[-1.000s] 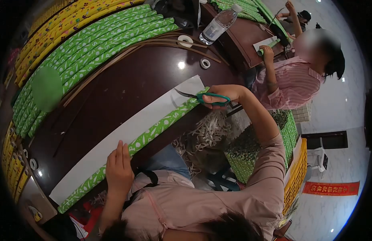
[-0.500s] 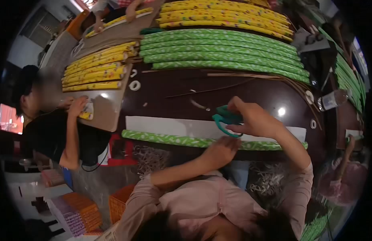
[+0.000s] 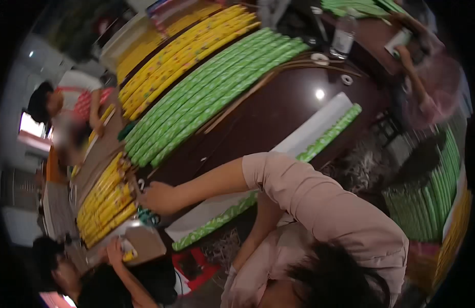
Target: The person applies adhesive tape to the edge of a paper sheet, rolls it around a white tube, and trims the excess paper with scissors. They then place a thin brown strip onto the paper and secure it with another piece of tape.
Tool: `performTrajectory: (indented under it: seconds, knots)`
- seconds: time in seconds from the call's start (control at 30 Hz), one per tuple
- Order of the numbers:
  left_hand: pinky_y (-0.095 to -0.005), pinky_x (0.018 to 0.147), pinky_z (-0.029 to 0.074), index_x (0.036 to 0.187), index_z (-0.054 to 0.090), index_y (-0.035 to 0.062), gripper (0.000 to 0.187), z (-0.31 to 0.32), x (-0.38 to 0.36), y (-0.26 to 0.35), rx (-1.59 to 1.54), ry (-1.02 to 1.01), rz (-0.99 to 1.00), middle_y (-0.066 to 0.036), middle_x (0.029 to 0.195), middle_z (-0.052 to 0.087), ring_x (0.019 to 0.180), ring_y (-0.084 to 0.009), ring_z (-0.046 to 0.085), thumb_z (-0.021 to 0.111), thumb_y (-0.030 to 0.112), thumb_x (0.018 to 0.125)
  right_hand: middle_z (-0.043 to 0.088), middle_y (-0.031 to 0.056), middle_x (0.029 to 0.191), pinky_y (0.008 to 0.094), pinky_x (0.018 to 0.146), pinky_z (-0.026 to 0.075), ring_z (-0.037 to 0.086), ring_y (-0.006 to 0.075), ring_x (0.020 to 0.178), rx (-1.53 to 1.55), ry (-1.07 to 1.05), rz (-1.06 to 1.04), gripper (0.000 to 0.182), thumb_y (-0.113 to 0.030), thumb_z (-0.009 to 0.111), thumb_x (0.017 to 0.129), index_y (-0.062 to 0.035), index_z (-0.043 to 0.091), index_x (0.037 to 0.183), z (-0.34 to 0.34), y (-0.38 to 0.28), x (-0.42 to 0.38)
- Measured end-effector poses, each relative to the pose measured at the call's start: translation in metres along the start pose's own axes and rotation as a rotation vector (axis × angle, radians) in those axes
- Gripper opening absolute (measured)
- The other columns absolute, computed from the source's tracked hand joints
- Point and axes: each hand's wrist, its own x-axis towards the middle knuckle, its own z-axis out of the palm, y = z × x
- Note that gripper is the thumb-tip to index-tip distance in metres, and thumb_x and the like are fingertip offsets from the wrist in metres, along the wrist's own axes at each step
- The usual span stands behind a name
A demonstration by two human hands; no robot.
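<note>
My right hand (image 3: 163,198) is stretched across to the left side of the dark table, closed on teal-handled scissors (image 3: 148,216). It is near the ends of the yellow wrapped rolls. My left hand is hidden behind my right arm; only part of the left forearm (image 3: 262,226) shows. Under the arms lies a white sheet (image 3: 319,123), with a green patterned roll (image 3: 217,227) along its near edge. My right sleeve covers the middle of both.
Green wrapped rolls (image 3: 212,92) and yellow patterned rolls (image 3: 181,56) lie across the back. A co-worker's hand (image 3: 114,251) rests on a board at the left. White tape rings (image 3: 347,80) and a plastic bottle (image 3: 343,38) stand at the right.
My right hand has carried the scissors from above the sheet to the left end of the table. The view has turned, and my left hand has gone behind the right arm.
</note>
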Motion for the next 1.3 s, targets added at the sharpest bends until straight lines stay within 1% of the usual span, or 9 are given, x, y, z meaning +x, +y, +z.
performTrajectory:
  seconds: [0.07, 0.17, 0.27, 0.37, 0.47, 0.6, 0.8, 0.93, 1.3]
  knots:
    - [-0.0397, 0.092, 0.047, 0.115, 0.058, -0.0051, 0.033, -0.003, 0.002, 0.001, -0.008, -0.023, -0.02, -0.016, 0.116, 0.061, 0.103, -0.0303, 0.057, 0.052, 0.008, 0.086, 0.063, 0.0084, 0.102, 0.04, 0.08, 0.044, 0.059, 0.0266, 0.096, -0.053, 0.289, -0.151, 0.028, -0.026, 0.065, 0.079, -0.0067, 0.062, 0.1, -0.02, 0.029, -0.066]
    - [-0.0396, 0.091, 0.047, 0.115, 0.058, -0.0045, 0.031, 0.003, 0.017, 0.017, -0.046, -0.036, 0.058, -0.016, 0.117, 0.061, 0.102, -0.0301, 0.057, 0.052, 0.007, 0.086, 0.063, 0.0072, 0.098, 0.04, 0.086, 0.046, 0.059, 0.0272, 0.095, -0.04, 0.453, -0.051, 0.022, -0.021, 0.068, 0.08, -0.0062, 0.065, 0.096, -0.079, 0.053, -0.197]
    - [-0.0414, 0.088, 0.047, 0.126, 0.051, -0.0068, 0.047, -0.003, 0.024, 0.023, -0.027, 0.039, 0.197, -0.024, 0.12, 0.057, 0.1, -0.0394, 0.055, 0.062, -0.005, 0.08, 0.065, 0.0097, 0.098, 0.0408, 0.085, 0.046, 0.061, 0.0287, 0.096, -0.094, 0.721, 0.374, 0.019, -0.013, 0.068, 0.08, -0.0057, 0.066, 0.097, -0.118, 0.064, -0.333]
    - [-0.043, 0.09, 0.047, 0.124, 0.054, -0.0076, 0.043, 0.008, 0.023, 0.018, 0.059, 0.096, 0.198, -0.022, 0.121, 0.058, 0.103, -0.0361, 0.058, 0.056, -0.001, 0.081, 0.066, 0.0077, 0.098, 0.0407, 0.078, 0.048, 0.062, 0.0302, 0.092, -0.357, 0.819, 0.97, 0.022, -0.008, 0.069, 0.079, -0.0063, 0.066, 0.1, -0.136, 0.076, -0.455]
    - [-0.0425, 0.088, 0.048, 0.123, 0.054, -0.0073, 0.042, 0.009, 0.023, 0.017, 0.073, 0.107, 0.193, -0.022, 0.121, 0.059, 0.1, -0.036, 0.058, 0.056, -0.003, 0.082, 0.064, 0.0059, 0.107, 0.0384, 0.085, 0.043, 0.058, 0.0264, 0.101, -0.447, 0.711, 1.097, 0.023, -0.011, 0.068, 0.082, -0.0084, 0.067, 0.104, -0.137, 0.082, -0.519]
    - [-0.0427, 0.087, 0.048, 0.123, 0.054, -0.0076, 0.04, 0.004, 0.026, 0.022, 0.077, 0.082, 0.178, -0.022, 0.121, 0.058, 0.1, -0.0365, 0.058, 0.055, -0.002, 0.083, 0.064, 0.0047, 0.111, 0.0403, 0.087, 0.039, 0.056, 0.0253, 0.101, -0.546, 0.629, 1.041, 0.023, -0.016, 0.065, 0.085, -0.0083, 0.067, 0.107, -0.149, 0.092, -0.523]
    - [-0.0433, 0.087, 0.048, 0.124, 0.054, -0.0076, 0.041, 0.005, 0.026, 0.024, 0.065, 0.079, 0.147, -0.022, 0.122, 0.058, 0.1, -0.037, 0.057, 0.055, -0.002, 0.084, 0.07, 0.0087, 0.092, 0.0397, 0.084, 0.044, 0.062, 0.0268, 0.093, -0.203, 0.605, 1.495, 0.02, -0.022, 0.065, 0.084, -0.0076, 0.074, 0.095, -0.166, 0.14, -0.542]
    - [-0.0426, 0.087, 0.047, 0.124, 0.054, -0.0072, 0.041, 0.004, 0.027, 0.022, 0.062, 0.067, 0.159, -0.022, 0.122, 0.058, 0.1, -0.0367, 0.058, 0.057, -0.001, 0.083, 0.07, 0.0168, 0.084, 0.0376, 0.076, 0.053, 0.069, 0.0317, 0.08, -0.059, 0.608, 1.465, 0.023, -0.023, 0.066, 0.081, -0.0045, 0.074, 0.092, -0.165, 0.168, -0.546]
    - [-0.0421, 0.085, 0.048, 0.124, 0.054, -0.007, 0.042, 0.002, 0.027, 0.022, 0.052, 0.064, 0.154, -0.021, 0.122, 0.058, 0.099, -0.0359, 0.058, 0.059, 0.0, 0.083, 0.071, 0.0151, 0.079, 0.0359, 0.073, 0.053, 0.069, 0.0287, 0.074, 0.036, 0.667, 1.592, 0.02, -0.02, 0.069, 0.074, -0.0048, 0.075, 0.087, -0.168, 0.17, -0.535]
